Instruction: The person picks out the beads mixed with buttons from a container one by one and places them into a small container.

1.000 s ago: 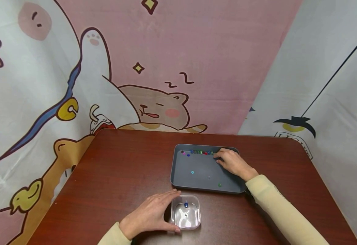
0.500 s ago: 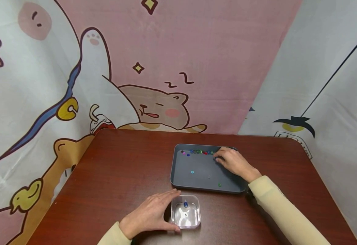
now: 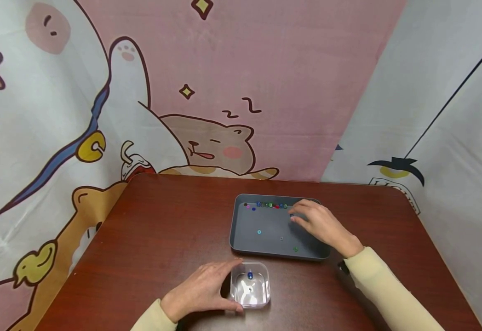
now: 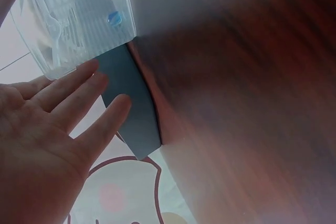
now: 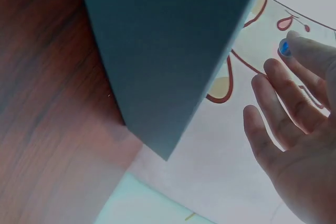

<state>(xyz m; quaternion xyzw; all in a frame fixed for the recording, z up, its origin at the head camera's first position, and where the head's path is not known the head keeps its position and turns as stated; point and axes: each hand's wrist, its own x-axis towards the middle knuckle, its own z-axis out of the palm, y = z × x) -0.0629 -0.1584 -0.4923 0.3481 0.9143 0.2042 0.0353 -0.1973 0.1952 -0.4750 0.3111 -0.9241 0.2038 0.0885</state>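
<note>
My left hand holds a small clear plastic box by its left side, thumb at the front corner and fingers at the back one. Inside the box lies a dark blue glass marble. Over the right part of the grey tray, my right hand pinches a clear marble with a blue core between thumb and index finger. Its other fingers are loosely spread in the right wrist view. Along the tray's back wall runs a row of coloured marbles.
Within the tray, small beads lie scattered: a light blue ring bead, a green bead and a pink bead. The tray's raised rim stands just behind the box on the brown table. A printed cloth hangs behind.
My right hand has lifted slightly and drawn a little back from the row, a marble showing at its fingertips. The left hand and the box have hardly moved.
</note>
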